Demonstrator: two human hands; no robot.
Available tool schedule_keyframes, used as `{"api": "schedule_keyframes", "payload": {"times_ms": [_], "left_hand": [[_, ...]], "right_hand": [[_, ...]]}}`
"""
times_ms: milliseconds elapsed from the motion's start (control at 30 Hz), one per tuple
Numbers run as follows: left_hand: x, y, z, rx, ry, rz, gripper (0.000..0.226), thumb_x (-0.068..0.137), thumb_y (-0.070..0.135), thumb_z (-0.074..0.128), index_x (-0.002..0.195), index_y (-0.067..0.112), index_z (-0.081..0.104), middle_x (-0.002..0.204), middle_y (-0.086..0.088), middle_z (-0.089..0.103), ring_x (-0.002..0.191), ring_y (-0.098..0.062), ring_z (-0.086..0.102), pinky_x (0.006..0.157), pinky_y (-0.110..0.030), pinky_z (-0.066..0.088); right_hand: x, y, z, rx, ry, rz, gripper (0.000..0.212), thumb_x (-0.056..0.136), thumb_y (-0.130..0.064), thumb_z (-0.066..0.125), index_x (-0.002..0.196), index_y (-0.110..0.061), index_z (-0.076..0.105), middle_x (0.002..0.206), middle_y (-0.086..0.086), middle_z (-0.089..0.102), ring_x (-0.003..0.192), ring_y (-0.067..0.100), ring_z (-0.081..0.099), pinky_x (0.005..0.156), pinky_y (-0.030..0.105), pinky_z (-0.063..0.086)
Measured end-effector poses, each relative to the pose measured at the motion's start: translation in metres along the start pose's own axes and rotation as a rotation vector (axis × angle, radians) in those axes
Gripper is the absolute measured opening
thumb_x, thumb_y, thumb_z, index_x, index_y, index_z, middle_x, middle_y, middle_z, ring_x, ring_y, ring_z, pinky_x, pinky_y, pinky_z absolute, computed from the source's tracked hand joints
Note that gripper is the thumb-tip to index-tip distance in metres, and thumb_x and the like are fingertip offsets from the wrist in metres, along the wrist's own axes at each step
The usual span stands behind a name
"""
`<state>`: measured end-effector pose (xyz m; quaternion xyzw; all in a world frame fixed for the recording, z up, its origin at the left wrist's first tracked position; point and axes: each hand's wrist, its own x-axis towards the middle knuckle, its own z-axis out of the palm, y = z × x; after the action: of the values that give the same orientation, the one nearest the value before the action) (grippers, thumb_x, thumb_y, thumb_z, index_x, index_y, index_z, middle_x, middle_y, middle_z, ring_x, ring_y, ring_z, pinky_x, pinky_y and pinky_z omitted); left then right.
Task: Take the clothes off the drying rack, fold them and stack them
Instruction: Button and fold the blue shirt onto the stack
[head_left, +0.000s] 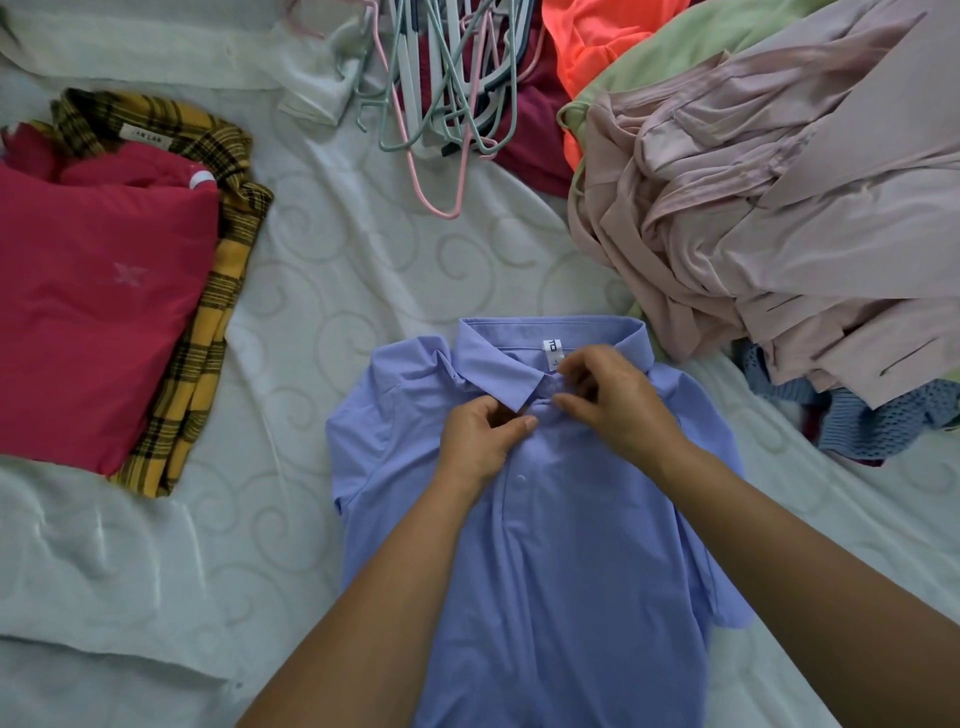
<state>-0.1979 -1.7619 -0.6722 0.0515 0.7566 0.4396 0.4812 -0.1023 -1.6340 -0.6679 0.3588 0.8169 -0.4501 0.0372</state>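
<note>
A home bedroom — the surface is a bed (130, 571), its white quilted mattress cover (363, 270) stitched in swirls. Pastel plastic clothes hangers (447, 93) lie tangled at the far side; a stack of folded garments (93, 291) sits left, loose pale pink laundry (779, 208) right.

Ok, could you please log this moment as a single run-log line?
left hand: pinches placket | right hand: pinches placket | polo shirt: flat, unfolded | red top: folded on plaid shirt
</note>
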Motion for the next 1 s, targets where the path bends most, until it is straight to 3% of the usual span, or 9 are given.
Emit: {"api": "schedule_keyframes", "payload": {"times_ms": [67,133,233,433,533,633,733,867,1000], "left_hand": [[0.0,-0.003,0.003,0.075,0.047,0.057,0.008,0.08,0.002,0.068,0.078,0.008,0.063,0.063,0.008,0.057,0.05,0.007,0.048,0.057,-0.011,0.04],[0.0,-0.007,0.006,0.145,0.079,0.098,0.006,0.082,0.007,0.067,0.079,0.004,0.063,0.063,0.006,0.057,0.049,0.006,0.047,0.055,-0.012,0.038],[-0.002,-0.008,0.007,0.171,0.074,0.117,0.007,0.081,0.008,0.068,0.083,0.002,0.065,0.064,0.006,0.059,0.05,0.008,0.049,0.055,-0.011,0.039],[-0.002,-0.008,0.007,0.131,0.064,0.104,0.009,0.077,0.003,0.071,0.077,0.007,0.064,0.061,0.011,0.056,0.047,0.01,0.047,0.052,-0.008,0.037],[0.0,-0.009,0.007,0.106,0.06,0.077,0.007,0.077,0.001,0.071,0.082,0.001,0.067,0.062,0.009,0.057,0.047,0.01,0.046,0.054,-0.01,0.039],[-0.001,-0.01,0.005,0.067,0.039,0.074,0.007,0.078,0.0,0.07,0.084,0.002,0.068,0.067,0.009,0.061,0.053,0.01,0.048,0.061,-0.015,0.043],[-0.001,-0.009,0.003,0.048,0.021,0.06,0.008,0.081,-0.001,0.066,0.078,0.007,0.066,0.067,0.005,0.062,0.057,0.006,0.051,0.065,-0.016,0.044],[0.001,-0.007,0.008,0.091,0.037,0.044,0.024,0.078,0.001,0.069,0.063,0.016,0.058,0.061,0.005,0.057,0.049,0.005,0.047,0.057,-0.014,0.041],[0.0,-0.008,0.015,0.167,0.081,0.081,0.007,0.076,0.003,0.072,0.079,0.004,0.066,0.073,-0.006,0.066,0.058,0.003,0.054,0.065,-0.022,0.047]], "right_hand": [[0.001,0.0,-0.003,-0.087,0.08,-0.065,0.031,0.081,-0.014,0.069,0.11,-0.009,0.058,0.11,0.0,0.051,0.082,0.007,0.047,0.07,0.025,0.043],[0.001,-0.002,-0.005,-0.17,0.071,-0.125,0.04,0.081,-0.017,0.07,0.118,-0.011,0.057,0.123,0.002,0.051,0.095,0.01,0.049,0.072,0.032,0.046],[0.002,-0.004,-0.007,-0.347,-0.046,-0.125,0.041,0.082,-0.027,0.069,0.118,-0.012,0.057,0.114,0.004,0.055,0.108,0.022,0.048,0.08,0.028,0.036],[-0.001,-0.009,-0.016,-0.561,-0.16,-0.143,0.037,0.081,-0.051,0.062,0.089,-0.016,0.058,0.078,-0.006,0.045,0.09,0.022,0.044,0.077,0.031,0.025],[-0.003,-0.01,-0.013,-0.533,-0.201,-0.164,0.03,0.08,-0.042,0.067,0.08,-0.012,0.066,0.065,-0.01,0.028,0.088,0.027,0.048,0.074,0.031,0.021],[-0.009,0.002,-0.007,-0.417,0.011,-0.185,0.02,0.066,-0.023,0.078,0.065,-0.01,0.063,0.063,0.0,0.047,0.072,0.031,0.051,0.069,0.035,0.027],[-0.017,0.002,-0.005,-0.308,0.021,-0.096,0.01,0.075,-0.012,0.071,0.074,-0.008,0.061,0.069,0.004,0.06,0.076,0.026,0.049,0.071,0.033,0.028],[-0.021,0.009,0.001,-0.377,0.057,-0.228,0.011,0.068,-0.025,0.068,0.064,-0.015,0.069,0.053,-0.002,0.056,0.056,0.024,0.051,0.058,0.032,0.036],[-0.018,0.011,0.009,-0.379,0.082,-0.242,0.009,0.062,-0.028,0.069,0.059,-0.02,0.071,0.049,-0.003,0.051,0.05,0.025,0.05,0.054,0.03,0.032]]}}
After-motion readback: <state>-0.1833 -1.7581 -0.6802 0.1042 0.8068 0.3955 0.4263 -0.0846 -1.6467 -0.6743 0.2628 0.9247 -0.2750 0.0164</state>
